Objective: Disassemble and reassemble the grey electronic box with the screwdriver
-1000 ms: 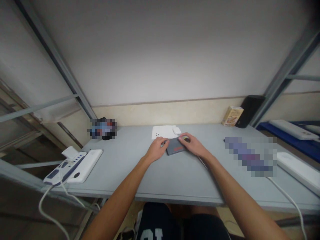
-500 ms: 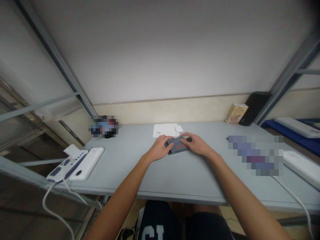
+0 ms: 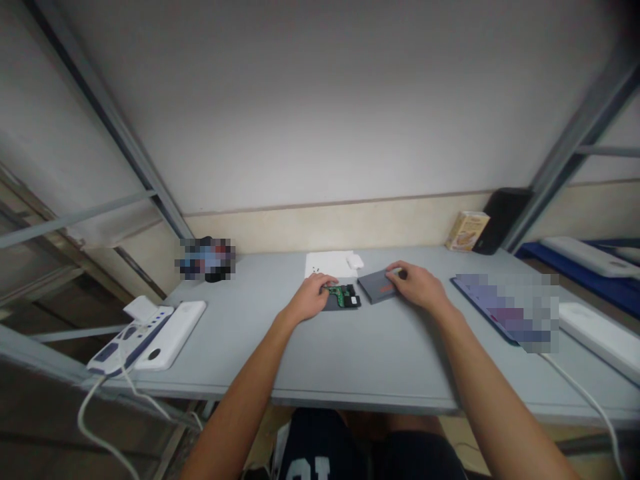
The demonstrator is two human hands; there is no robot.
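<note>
A grey flat case is in two parts on the table. My left hand [image 3: 309,298] grips the left end of the base, where a green circuit board [image 3: 341,293] and black parts lie exposed. My right hand [image 3: 417,285] is closed on the right end of the grey cover [image 3: 374,287], which has orange-red marking and sits tilted just right of the base. Behind them lies a sheet of white paper [image 3: 327,260] with several tiny dark bits on it. A small white rounded object [image 3: 355,261] rests at its right edge. Something dark and round [image 3: 403,274] shows by my right fingers.
On the left are a power strip [image 3: 133,339], a white flat device [image 3: 175,333] and a blurred-out item [image 3: 207,259]. To the right are a blurred-out tablet-like thing [image 3: 485,310], a yellow box [image 3: 467,231], a black case [image 3: 503,220] and a white cable [image 3: 583,387].
The grey cover has come off the base and moved right in my right hand. The green circuit board is now exposed. My left hand has shifted slightly left with the base.
</note>
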